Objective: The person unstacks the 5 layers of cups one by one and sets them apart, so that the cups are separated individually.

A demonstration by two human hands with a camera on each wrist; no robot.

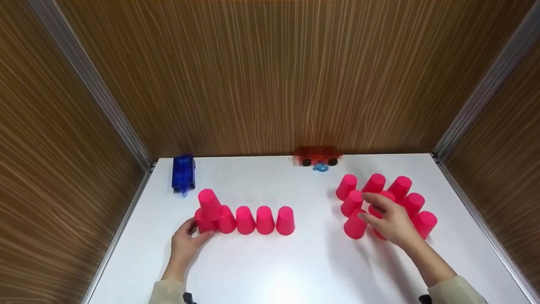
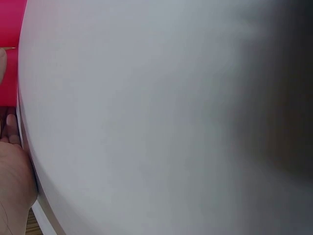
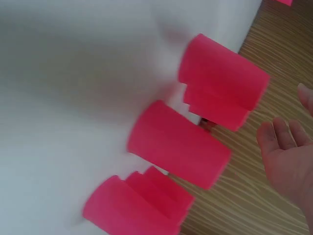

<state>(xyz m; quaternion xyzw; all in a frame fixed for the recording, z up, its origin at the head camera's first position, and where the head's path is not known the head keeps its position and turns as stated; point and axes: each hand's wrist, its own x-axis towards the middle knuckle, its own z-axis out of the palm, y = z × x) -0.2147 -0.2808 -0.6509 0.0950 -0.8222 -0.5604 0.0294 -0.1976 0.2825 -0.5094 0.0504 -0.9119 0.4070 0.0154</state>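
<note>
In the head view, several upside-down pink cups (image 1: 265,220) stand in a row at left centre. One more upside-down pink cup (image 1: 209,203) rests on top at the row's left end. My left hand (image 1: 185,244) holds the leftmost bottom cup (image 1: 204,223), thumb at its front and fingers round its left side; the left wrist view catches only part of this hand (image 2: 14,178). Over a cluster of pink cups (image 1: 355,226) on the right hovers my right hand (image 1: 392,221), thumb and fingers apart, holding nothing. The right wrist view shows its fingers spread away from the cups (image 3: 178,144).
A blue toy vehicle (image 1: 183,173) sits at the back left of the white table (image 1: 312,261). Against the wooden back wall (image 1: 270,84) is a translucent red toy car (image 1: 318,155), with a small light-blue piece (image 1: 321,167) before it. Wooden panels stand on both sides.
</note>
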